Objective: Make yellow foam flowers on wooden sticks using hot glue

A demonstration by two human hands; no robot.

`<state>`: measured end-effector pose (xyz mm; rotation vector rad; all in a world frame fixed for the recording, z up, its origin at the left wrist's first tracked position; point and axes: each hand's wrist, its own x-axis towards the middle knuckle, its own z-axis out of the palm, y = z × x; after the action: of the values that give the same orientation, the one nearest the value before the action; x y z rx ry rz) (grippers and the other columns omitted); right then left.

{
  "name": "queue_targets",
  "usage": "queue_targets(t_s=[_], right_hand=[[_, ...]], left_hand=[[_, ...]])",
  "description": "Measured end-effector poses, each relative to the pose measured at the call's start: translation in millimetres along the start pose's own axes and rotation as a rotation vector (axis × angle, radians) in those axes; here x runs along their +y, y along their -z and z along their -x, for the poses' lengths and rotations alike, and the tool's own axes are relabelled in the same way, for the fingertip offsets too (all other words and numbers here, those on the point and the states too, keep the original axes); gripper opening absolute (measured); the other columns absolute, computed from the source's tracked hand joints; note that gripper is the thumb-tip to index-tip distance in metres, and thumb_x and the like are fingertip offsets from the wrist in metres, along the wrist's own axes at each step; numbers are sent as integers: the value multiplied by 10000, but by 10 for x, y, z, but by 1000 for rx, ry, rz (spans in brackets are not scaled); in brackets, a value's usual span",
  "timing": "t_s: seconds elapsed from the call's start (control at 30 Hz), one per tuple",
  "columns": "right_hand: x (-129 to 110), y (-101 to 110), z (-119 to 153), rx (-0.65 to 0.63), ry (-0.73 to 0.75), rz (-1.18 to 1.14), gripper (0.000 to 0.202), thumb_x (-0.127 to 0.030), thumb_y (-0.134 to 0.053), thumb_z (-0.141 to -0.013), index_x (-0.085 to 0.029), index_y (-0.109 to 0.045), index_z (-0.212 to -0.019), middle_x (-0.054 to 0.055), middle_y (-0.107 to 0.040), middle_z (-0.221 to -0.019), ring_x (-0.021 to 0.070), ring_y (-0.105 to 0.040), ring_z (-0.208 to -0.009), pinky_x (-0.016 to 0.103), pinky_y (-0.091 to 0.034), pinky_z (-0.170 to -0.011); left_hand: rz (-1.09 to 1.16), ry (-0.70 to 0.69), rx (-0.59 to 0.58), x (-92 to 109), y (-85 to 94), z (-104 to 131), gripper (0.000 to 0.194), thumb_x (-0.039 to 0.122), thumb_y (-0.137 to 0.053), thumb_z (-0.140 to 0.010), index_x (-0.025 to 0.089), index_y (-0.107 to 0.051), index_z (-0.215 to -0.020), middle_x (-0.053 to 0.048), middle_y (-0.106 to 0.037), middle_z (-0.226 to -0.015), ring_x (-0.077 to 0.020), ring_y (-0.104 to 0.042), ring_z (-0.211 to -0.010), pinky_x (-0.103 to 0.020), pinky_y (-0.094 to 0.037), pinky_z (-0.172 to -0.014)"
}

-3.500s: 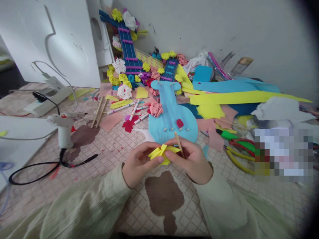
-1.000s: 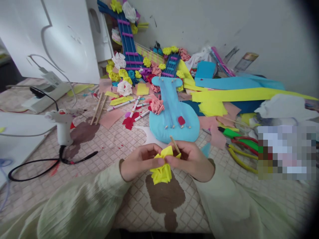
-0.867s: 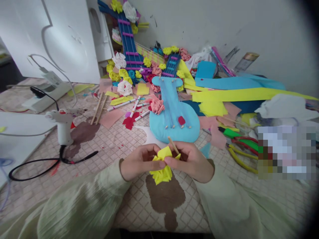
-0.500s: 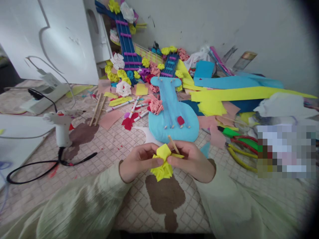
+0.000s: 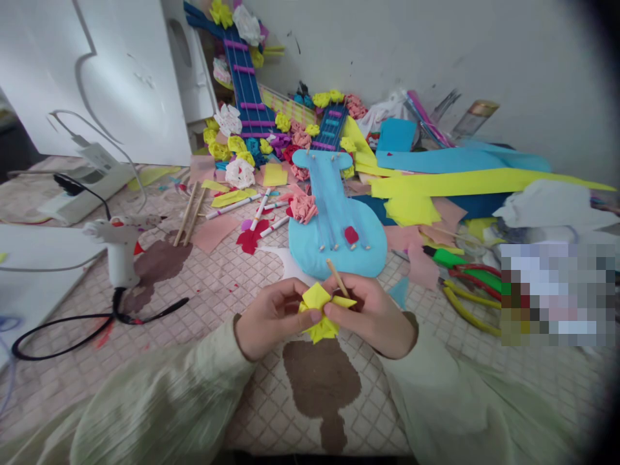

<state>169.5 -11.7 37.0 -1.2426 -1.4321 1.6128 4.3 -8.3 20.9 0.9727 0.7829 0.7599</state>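
From my remote post I see the left hand (image 5: 274, 318) pinching a folded yellow paper piece (image 5: 317, 296) between thumb and fingers. Right hand (image 5: 375, 316) pinches its other side; a wooden stick (image 5: 336, 274) juts up from that grip. Thumb tips near each other. In my view the paper sits between the light-blue guitar-shaped piece (image 5: 305, 250) and the brown patch (image 5: 322, 378). I log a white glue gun (image 5: 121, 261) well apart, left.
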Motion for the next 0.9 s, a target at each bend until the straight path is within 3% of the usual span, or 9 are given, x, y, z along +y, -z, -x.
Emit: queue_targets(t_s=[0.37,0.7,0.9], right_hand=[[-15,24,-11,-55,-28,34,159,-236,-582,-659,-144,-501,-760,-41,-432,-610,74,-394,-541,205,-346,-495],[55,-25,-27,116,52,262,71,-204,-533,-669,-164,-478,-691,-56,-386,-557,74,-354,-496,210,-316,-467],[105,-43,-57,84,53,238,129,-263,-545,-688,-154,-505,-743,-35,-449,-587,89,-418,-511,217,-344,-473]], left_hand=[[6,-55,138,-32,17,-29,207,152,-726,-561,117,-568,-690,18,-623,-681,-72,-574,-618,-182,-463,-603],[-96,20,328,-22,-14,-31,135,158,-697,-559,108,-594,-631,10,-632,-623,-68,-579,-576,-167,-471,-576],[-95,-45,327,-37,-21,-46,136,144,-695,-548,110,-603,-643,14,-629,-623,-79,-589,-582,-180,-491,-583]])
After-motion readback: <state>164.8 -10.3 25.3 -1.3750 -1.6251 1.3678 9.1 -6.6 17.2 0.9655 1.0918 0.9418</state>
